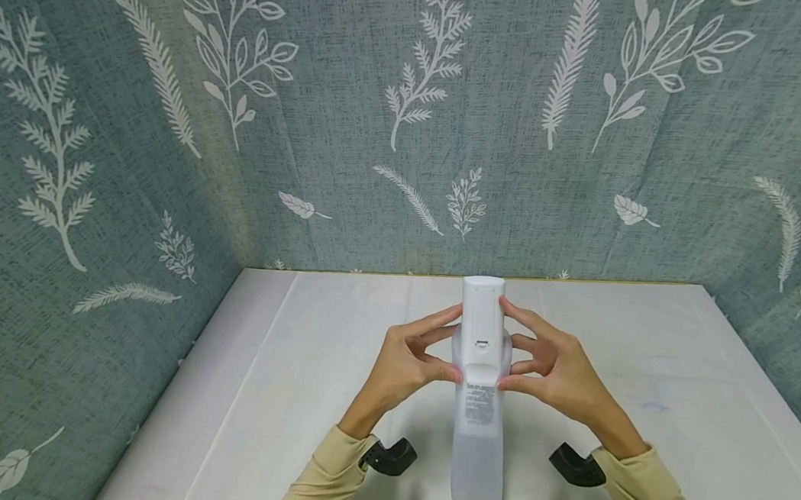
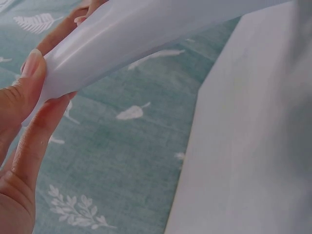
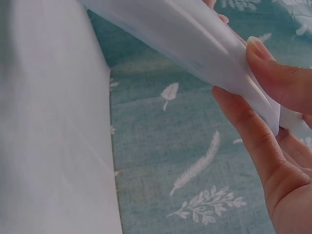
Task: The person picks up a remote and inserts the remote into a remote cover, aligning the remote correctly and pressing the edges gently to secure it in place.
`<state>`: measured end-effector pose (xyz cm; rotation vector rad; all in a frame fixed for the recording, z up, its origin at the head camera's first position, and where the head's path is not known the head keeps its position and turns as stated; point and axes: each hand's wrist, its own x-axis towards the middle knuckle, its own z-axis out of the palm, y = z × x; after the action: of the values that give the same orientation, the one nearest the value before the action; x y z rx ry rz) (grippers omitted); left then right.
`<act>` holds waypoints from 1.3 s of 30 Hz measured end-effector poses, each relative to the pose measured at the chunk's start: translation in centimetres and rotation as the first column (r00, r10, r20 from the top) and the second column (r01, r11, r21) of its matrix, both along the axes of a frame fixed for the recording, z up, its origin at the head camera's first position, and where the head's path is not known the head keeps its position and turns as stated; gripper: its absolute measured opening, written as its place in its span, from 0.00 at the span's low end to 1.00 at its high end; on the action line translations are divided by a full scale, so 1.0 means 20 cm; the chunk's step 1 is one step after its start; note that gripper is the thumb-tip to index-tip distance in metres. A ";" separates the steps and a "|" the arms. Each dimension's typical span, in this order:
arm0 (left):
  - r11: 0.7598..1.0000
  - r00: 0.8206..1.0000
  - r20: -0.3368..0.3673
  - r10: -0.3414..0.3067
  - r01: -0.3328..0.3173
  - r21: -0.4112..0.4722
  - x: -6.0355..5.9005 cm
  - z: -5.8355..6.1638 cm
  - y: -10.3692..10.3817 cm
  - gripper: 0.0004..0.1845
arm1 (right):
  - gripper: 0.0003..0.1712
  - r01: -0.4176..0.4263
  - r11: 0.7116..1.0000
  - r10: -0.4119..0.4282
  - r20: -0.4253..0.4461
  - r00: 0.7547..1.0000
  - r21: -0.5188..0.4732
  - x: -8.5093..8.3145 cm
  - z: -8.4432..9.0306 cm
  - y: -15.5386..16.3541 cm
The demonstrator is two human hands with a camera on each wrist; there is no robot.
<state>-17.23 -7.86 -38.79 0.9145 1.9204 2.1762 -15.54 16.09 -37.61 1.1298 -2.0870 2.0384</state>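
Note:
A long white plastic device (image 1: 483, 339) is held up over the table in the head view. Its upper part has a small latch-like notch. Below that sits a block of grey printed text, and a smooth, frosted-looking section (image 1: 476, 469) extends toward the person. What kind of device it is, I cannot tell. The left hand (image 1: 411, 354) pinches its left side between thumb and fingers; the right hand (image 1: 557, 367) does the same on the right. Both wrist views show thumb and fingertips touching the pale, glossy body (image 2: 112, 44), whose far side is hidden.
A white table (image 1: 322, 398) lies beneath the hands. Green-grey fabric (image 1: 339, 124) with white leaf patterns hangs behind it and at both sides. Black wrist-worn pieces (image 1: 391, 457) sit at the cuffs of the beige sleeves (image 1: 332, 471).

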 end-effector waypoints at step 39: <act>0.999 1.000 -0.008 0.010 -0.010 0.045 0.00 -0.02 0.02 0.39 | 0.50 0.003 0.999 -0.002 0.015 1.000 -0.042 -0.01 -0.03 0.02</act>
<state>-17.14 -7.37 -39.11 0.9246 1.8912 2.2327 -15.82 16.48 -38.16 1.1083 -2.0415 2.0858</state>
